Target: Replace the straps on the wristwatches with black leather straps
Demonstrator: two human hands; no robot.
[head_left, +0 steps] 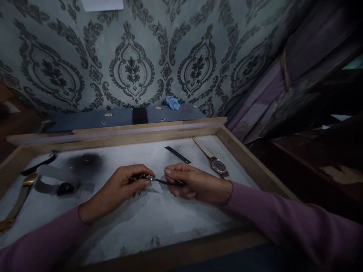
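Observation:
My left hand point(124, 189) is closed in a pinch on a small silvery metal piece point(150, 177), which looks like part of a watch. A thin dark loop shows beside it, partly behind the fingers. From the metal piece a slim dark strip point(161, 182) runs right into my right hand point(193, 181), whose fingers are closed around it. Whether this strip is a watch strap or a slim tool, I cannot tell. Behind my right hand lies a flat black strap piece point(177, 155). A watch with a round dial point(219, 165) and a pale-lined strap rests further right.
A wooden-rimmed tray point(235, 141) with a white bottom surrounds the work. At its left lie a mesh-strap watch point(65, 188), a gold-coloured watch point(28, 180) and a black strap point(39, 163). Beyond the rim are a black phone-like slab point(140, 116) and a crumpled blue cloth point(172, 102).

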